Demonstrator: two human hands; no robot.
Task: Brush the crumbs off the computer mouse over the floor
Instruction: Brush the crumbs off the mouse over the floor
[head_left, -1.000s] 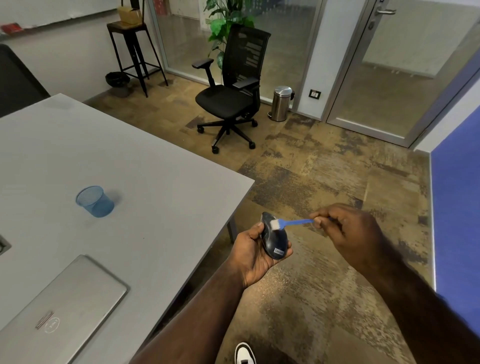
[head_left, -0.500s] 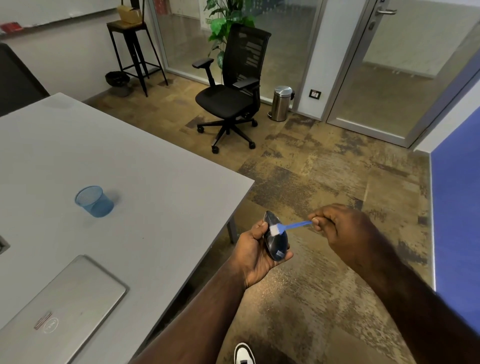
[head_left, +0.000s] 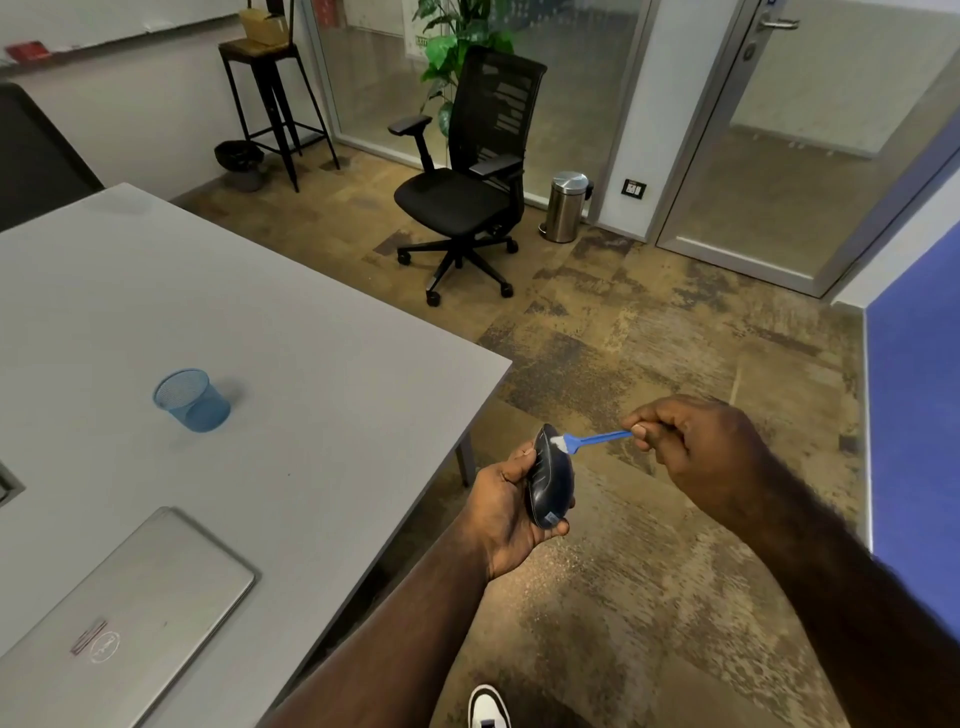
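The right hand (head_left: 696, 457) pinches the handle of a small blue brush (head_left: 587, 441), its white bristles touching the top end of the computer mouse (head_left: 550, 480). The left hand (head_left: 506, 512) is curled around the mouse, holding it on edge past the desk (head_left: 311, 332) corner, over the floor (head_left: 649, 571). Brushing looks under way; the next stroke should sweep away from the desk. On the desk, a blue mesh cup (head_left: 191, 400) appears empty.

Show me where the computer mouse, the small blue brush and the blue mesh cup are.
computer mouse (head_left: 551, 486): head view, middle of its dark body.
small blue brush (head_left: 592, 441): head view, on its handle.
blue mesh cup (head_left: 195, 402): head view, on its side wall.
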